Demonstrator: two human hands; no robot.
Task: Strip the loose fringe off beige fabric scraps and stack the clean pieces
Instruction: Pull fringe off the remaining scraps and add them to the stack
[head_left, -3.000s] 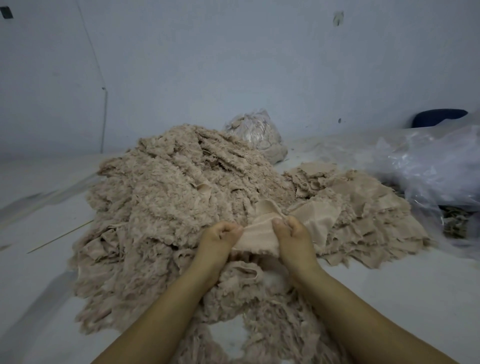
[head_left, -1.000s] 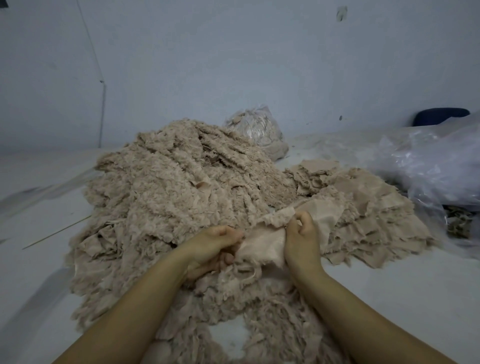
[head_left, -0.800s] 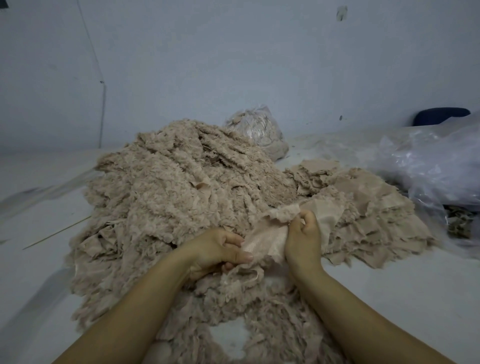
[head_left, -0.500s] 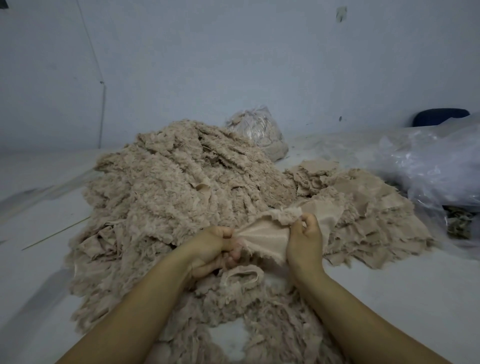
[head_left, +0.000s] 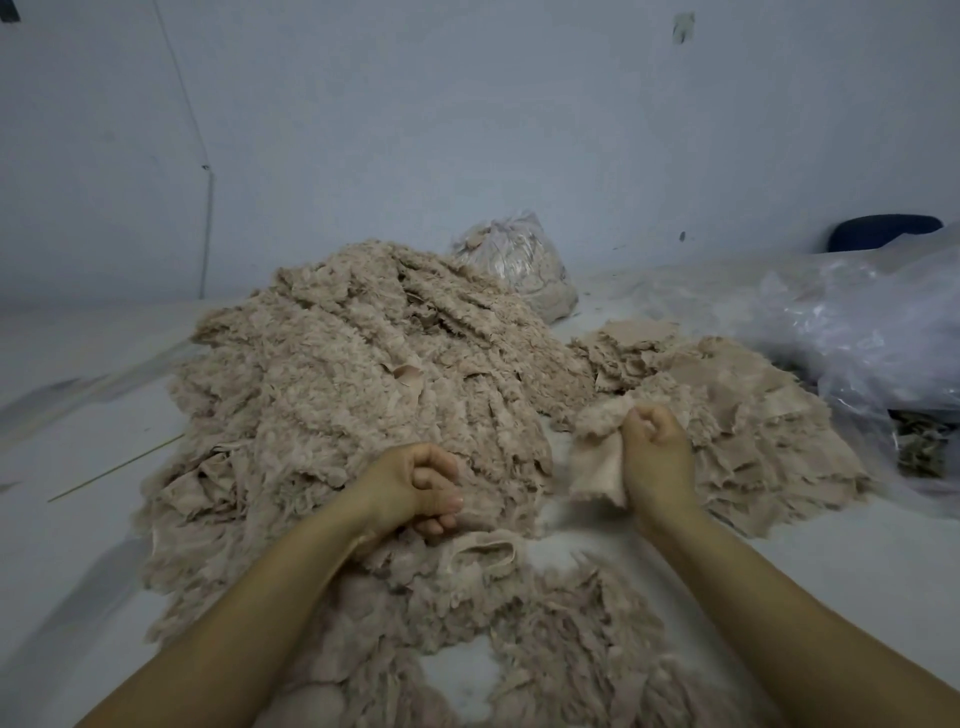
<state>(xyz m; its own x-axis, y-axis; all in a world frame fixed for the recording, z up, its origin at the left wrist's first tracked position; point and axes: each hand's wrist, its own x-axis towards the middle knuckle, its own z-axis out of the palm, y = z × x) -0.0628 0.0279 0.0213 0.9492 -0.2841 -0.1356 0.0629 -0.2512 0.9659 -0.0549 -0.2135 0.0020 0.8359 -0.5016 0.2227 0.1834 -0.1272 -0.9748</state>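
I see my right hand (head_left: 655, 451) clamped on the beige scrap (head_left: 597, 457), lifted just left of the clean stack (head_left: 753, 415), while my left hand (head_left: 415, 486), which gripped that scrap half a second ago, now rests curled on the fringe heap (head_left: 353, 384), its grasp unclear.

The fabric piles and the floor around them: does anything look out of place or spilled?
Nothing stands out. The fluffy heap and the flatter stack lie apart. The right hand grips one scrap. The left hand is curled over the heap.
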